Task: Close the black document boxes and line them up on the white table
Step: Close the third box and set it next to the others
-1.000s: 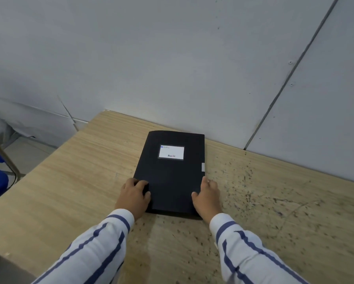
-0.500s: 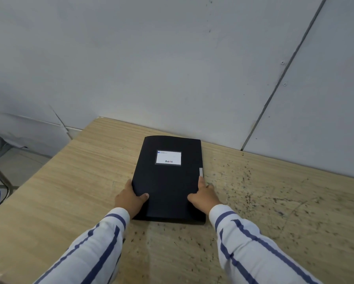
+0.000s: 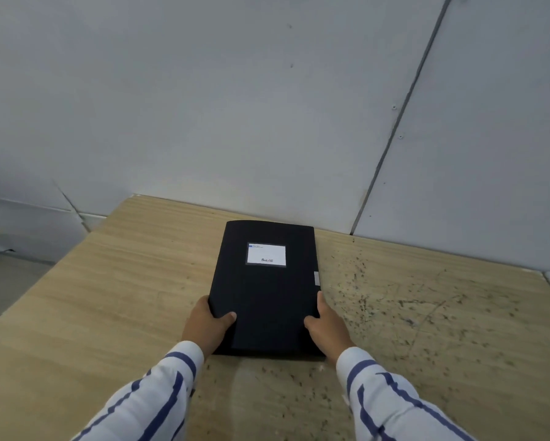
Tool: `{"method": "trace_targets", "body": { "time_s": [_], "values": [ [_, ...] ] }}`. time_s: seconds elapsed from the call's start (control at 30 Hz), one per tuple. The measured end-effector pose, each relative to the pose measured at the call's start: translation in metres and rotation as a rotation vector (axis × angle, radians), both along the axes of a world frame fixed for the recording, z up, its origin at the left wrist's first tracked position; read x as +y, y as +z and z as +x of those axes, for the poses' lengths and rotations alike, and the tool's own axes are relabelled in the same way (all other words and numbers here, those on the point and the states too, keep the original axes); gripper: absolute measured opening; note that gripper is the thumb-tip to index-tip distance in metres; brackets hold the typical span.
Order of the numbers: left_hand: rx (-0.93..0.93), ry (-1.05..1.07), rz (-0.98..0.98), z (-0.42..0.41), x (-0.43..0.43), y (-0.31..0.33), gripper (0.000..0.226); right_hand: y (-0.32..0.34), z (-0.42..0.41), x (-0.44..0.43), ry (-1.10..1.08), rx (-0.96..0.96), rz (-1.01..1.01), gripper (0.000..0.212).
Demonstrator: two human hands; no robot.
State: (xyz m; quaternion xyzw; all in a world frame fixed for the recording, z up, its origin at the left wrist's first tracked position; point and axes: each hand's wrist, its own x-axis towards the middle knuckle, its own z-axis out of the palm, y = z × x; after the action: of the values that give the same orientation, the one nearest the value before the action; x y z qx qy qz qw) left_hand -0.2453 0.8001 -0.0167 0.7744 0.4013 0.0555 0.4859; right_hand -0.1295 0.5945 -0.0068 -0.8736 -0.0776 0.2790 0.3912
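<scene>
Black document box (image 3: 265, 291), lying flat and closed at the centre of the frame, its long axis running away from the camera and its far end close to the grey wall (image 3: 235, 106). A white label (image 3: 266, 254) sits on the upper part of the lid; a small pale tab (image 3: 316, 278) shows on the right edge. The box looks like a thin, stiff board or plastic case, probably light, with a smooth matte face that could slip under flat palms (so the two long edges near the near corners are the sound places to hold). Left hand (image 3: 208, 326) clasps the left long edge low in the frame, thumb laid on the lid and fingers tucked under or behind the edge. Right hand (image 3: 327, 324) mirrors it on the right edge, thumb on top, fingers along the side. Both hands are thus partly closed on the box, one at each side of its near half. Striped sleeves (image 3: 381, 389) enter from the bottom of the frame. The box rests on a wood-grain tabletop (image 3: 108, 297), speckled with dark marks toward the right; no white table is in view.
</scene>
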Motion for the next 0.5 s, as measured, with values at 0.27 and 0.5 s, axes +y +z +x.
{"method": "trace_targets", "body": {
  "time_s": [0.27,0.5],
  "values": [
    [-0.007,-0.142,-0.013,0.045,-0.087,0.006,0.038,0.008,0.018,-0.098,-0.177,-0.004,0.042,0.067],
    [-0.018,-0.237,-0.012,0.109,-0.192,0.011,0.044,0.018,0.059,-0.205,-0.257,-0.051,0.083,0.064]
  ]
}}
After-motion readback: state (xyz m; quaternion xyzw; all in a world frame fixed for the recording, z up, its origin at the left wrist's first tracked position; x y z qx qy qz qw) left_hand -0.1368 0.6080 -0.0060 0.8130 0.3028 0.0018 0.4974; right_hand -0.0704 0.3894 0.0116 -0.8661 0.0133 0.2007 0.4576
